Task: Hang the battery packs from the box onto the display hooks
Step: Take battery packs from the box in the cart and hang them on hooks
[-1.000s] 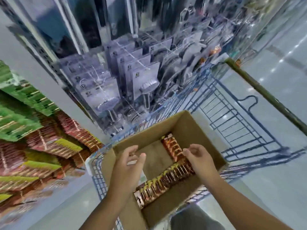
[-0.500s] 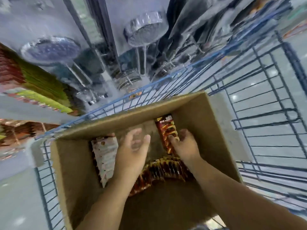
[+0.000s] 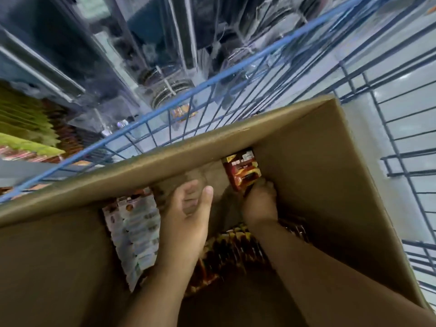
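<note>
Hands are both down in the box [image 3: 330, 185]: right hand [image 3: 260, 204] curled round red packs [image 3: 244, 172] at far wall, left hand [image 3: 188, 213] held loosely spread, empty. Risk: neighbouring packs get dragged out and dropped.

No text legible. The red and yellow carded battery pack [image 3: 243, 171] at the far end of the brown cardboard box [image 3: 330, 185] carries a small white label, print too blurred to read. The white-backed packs [image 3: 134, 232] at near left show only smeared marks.
</note>
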The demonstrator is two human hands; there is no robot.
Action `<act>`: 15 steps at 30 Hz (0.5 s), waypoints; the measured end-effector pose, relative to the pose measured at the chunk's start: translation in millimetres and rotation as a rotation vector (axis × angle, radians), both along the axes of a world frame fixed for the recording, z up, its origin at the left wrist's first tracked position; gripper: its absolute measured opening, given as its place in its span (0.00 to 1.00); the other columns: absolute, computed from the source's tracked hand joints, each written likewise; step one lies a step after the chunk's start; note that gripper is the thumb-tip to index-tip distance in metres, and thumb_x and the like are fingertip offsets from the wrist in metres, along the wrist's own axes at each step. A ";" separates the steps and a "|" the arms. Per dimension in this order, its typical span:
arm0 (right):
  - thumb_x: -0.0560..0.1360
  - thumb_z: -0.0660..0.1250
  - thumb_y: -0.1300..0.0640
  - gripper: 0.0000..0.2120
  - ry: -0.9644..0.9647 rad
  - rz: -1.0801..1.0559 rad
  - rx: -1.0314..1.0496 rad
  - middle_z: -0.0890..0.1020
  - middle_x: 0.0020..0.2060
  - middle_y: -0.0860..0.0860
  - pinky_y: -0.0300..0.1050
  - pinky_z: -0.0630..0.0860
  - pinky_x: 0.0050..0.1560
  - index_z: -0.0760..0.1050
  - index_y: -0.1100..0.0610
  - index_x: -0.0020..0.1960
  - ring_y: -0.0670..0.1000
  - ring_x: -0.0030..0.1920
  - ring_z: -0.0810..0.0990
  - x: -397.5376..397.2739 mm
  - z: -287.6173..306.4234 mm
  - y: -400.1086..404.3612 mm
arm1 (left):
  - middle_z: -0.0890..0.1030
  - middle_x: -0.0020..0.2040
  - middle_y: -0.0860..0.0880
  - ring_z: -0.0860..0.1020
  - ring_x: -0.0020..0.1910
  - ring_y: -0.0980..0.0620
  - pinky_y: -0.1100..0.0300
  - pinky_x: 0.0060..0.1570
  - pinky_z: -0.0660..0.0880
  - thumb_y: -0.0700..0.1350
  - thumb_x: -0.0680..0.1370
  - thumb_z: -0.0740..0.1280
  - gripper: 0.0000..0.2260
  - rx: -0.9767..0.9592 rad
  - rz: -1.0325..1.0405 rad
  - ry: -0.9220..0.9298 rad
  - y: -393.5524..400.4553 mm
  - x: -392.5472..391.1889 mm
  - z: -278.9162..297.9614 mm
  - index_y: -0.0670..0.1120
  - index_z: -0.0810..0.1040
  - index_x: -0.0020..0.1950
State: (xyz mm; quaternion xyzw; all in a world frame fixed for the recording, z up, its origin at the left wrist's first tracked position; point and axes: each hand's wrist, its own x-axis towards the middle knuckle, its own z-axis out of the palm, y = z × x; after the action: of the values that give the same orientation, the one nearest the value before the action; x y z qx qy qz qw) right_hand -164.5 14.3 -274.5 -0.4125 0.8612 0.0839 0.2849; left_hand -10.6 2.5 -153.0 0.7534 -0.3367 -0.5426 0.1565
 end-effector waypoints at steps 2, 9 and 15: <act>0.84 0.63 0.51 0.26 0.066 0.005 -0.019 0.71 0.71 0.60 0.47 0.66 0.72 0.62 0.63 0.76 0.58 0.71 0.71 2.8 -8.6 -1.5 | 0.77 0.55 0.64 0.74 0.52 0.69 0.70 0.44 0.66 0.63 0.79 0.65 0.16 0.007 0.015 0.008 1.5 1.5 -5.6 0.62 0.74 0.66; 0.72 0.75 0.37 0.43 0.035 -0.033 0.001 0.68 0.70 0.59 0.55 0.66 0.71 0.64 0.62 0.75 0.60 0.72 0.68 8.4 -7.9 -2.0 | 0.78 0.64 0.61 0.74 0.55 0.69 0.71 0.44 0.67 0.60 0.81 0.65 0.17 -0.010 0.018 0.058 5.0 -0.3 -13.1 0.58 0.75 0.69; 0.69 0.81 0.46 0.44 -0.241 -0.178 -0.116 0.69 0.70 0.58 0.57 0.71 0.70 0.62 0.60 0.75 0.60 0.72 0.68 0.4 13.2 0.6 | 0.79 0.63 0.59 0.76 0.55 0.67 0.66 0.51 0.74 0.59 0.81 0.67 0.19 0.011 0.063 0.090 5.9 4.5 -10.7 0.55 0.75 0.70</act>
State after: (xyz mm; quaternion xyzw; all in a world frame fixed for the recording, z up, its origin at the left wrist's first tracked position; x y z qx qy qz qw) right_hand -164.1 14.8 -261.3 -0.3575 0.8572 -0.0414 0.3683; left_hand -6.1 8.4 -163.7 0.7395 -0.3026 -0.5724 0.1845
